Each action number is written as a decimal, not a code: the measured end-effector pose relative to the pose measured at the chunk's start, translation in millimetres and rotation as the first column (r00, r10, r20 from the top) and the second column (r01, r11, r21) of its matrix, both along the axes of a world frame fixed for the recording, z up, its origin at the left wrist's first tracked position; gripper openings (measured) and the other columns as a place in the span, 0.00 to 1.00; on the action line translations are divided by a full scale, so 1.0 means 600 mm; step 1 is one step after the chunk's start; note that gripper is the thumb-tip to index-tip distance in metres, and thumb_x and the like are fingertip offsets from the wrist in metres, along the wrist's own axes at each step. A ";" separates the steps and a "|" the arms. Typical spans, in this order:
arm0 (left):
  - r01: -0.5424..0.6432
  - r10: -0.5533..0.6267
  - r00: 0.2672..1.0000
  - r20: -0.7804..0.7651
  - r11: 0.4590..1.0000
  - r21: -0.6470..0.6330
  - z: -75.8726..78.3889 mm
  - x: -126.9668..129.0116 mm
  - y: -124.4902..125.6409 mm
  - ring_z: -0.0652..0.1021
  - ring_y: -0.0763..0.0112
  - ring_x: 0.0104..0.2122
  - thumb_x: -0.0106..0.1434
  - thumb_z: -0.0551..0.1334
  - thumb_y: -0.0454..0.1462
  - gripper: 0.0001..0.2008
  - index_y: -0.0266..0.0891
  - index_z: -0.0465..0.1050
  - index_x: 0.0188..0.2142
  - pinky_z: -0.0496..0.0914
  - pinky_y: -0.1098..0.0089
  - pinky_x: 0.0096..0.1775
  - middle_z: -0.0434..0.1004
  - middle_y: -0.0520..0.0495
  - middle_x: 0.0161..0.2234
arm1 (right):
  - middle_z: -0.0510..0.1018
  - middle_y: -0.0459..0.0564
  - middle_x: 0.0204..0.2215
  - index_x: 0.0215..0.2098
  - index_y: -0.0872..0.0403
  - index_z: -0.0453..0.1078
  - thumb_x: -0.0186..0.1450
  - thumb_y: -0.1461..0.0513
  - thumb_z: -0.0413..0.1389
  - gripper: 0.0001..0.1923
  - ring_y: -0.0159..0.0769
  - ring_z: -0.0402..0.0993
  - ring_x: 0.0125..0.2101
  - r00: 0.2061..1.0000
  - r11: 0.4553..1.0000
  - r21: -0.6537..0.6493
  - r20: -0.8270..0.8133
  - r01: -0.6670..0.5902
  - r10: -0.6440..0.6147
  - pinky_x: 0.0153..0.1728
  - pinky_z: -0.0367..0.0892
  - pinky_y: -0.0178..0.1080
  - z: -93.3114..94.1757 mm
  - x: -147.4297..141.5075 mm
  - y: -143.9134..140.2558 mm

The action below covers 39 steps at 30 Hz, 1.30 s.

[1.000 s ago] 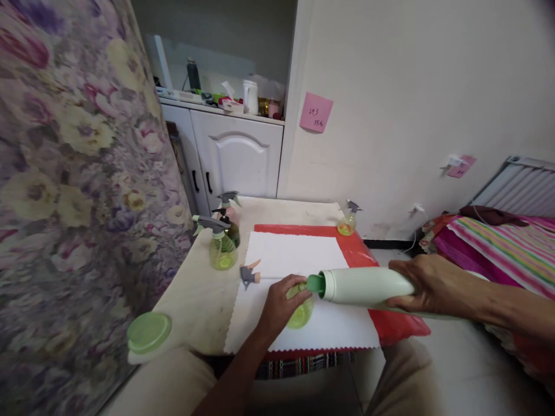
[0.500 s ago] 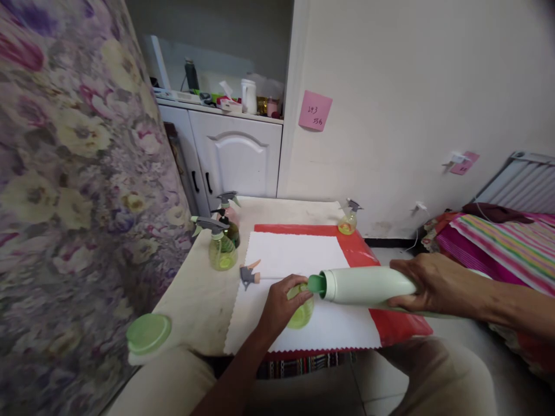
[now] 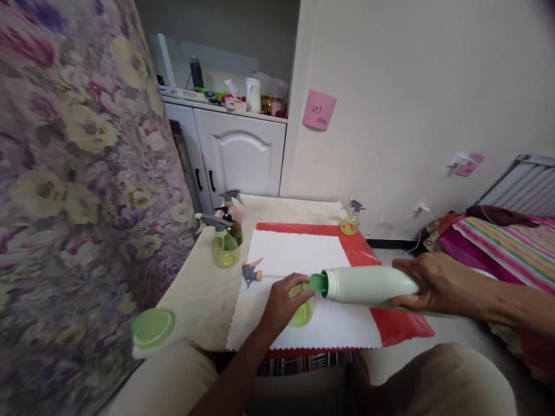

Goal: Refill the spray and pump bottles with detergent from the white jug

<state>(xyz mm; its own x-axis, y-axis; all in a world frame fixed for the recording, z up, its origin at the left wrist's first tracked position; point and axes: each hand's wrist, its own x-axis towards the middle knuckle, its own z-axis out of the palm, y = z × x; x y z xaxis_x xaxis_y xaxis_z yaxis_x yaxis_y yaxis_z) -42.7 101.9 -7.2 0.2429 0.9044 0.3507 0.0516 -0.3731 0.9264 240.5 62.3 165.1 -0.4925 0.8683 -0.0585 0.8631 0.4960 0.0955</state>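
My left hand (image 3: 280,303) grips a small round yellow-green bottle (image 3: 304,311) that stands open on a white cloth (image 3: 295,254). In my right hand (image 3: 433,283) I hold a large pale green bottle (image 3: 368,285) tipped on its side, its green spout right at the small bottle's mouth. A grey spray head with an orange tip (image 3: 251,271) lies loose on the cloth, just left of my left hand.
A red mat (image 3: 403,326) lies under the cloth on a beige table (image 3: 199,294). Two spray bottles (image 3: 223,242) stand at the table's left, another spray bottle (image 3: 351,219) at the far right. A green lid (image 3: 151,328) sits at the near left corner. Floral curtain left, striped bedding right.
Both hands and the two bottles have stayed in place. Only the camera shifted slightly.
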 end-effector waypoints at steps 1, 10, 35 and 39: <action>0.001 -0.001 1.000 0.000 1.000 -0.001 0.000 0.000 0.000 0.77 0.64 0.41 0.57 0.66 0.37 0.08 0.40 0.76 0.38 0.66 0.69 0.46 0.79 0.48 0.38 | 0.69 0.43 0.16 0.27 0.52 0.65 0.60 0.48 0.56 0.17 0.31 0.64 0.17 1.000 1.000 -0.003 0.007 0.004 -0.004 0.20 0.48 0.35 0.001 -0.001 -0.001; -0.007 0.007 1.000 0.007 1.000 -0.009 -0.001 0.001 0.001 0.77 0.64 0.41 0.57 0.66 0.37 0.09 0.40 0.77 0.38 0.66 0.68 0.46 0.79 0.48 0.38 | 0.70 0.44 0.18 0.29 0.52 0.63 0.62 0.47 0.53 0.17 0.33 0.66 0.19 0.998 0.999 -0.036 0.051 0.026 -0.024 0.21 0.49 0.36 0.000 0.000 -0.002; -0.022 0.022 0.999 -0.035 1.000 0.001 0.000 0.002 0.001 0.77 0.65 0.40 0.57 0.66 0.36 0.08 0.40 0.77 0.38 0.67 0.69 0.45 0.79 0.49 0.37 | 0.72 0.44 0.19 0.29 0.51 0.63 0.61 0.45 0.53 0.18 0.33 0.66 0.19 0.998 0.999 -0.025 0.054 0.031 -0.029 0.21 0.49 0.35 -0.004 0.003 0.001; -0.024 0.023 0.999 -0.047 1.000 -0.006 0.002 0.001 0.001 0.77 0.65 0.40 0.57 0.66 0.37 0.08 0.40 0.76 0.38 0.67 0.68 0.46 0.80 0.48 0.38 | 0.71 0.44 0.18 0.28 0.51 0.63 0.61 0.43 0.51 0.20 0.33 0.65 0.18 0.997 1.000 -0.008 0.074 0.027 -0.026 0.21 0.48 0.35 -0.005 0.004 0.001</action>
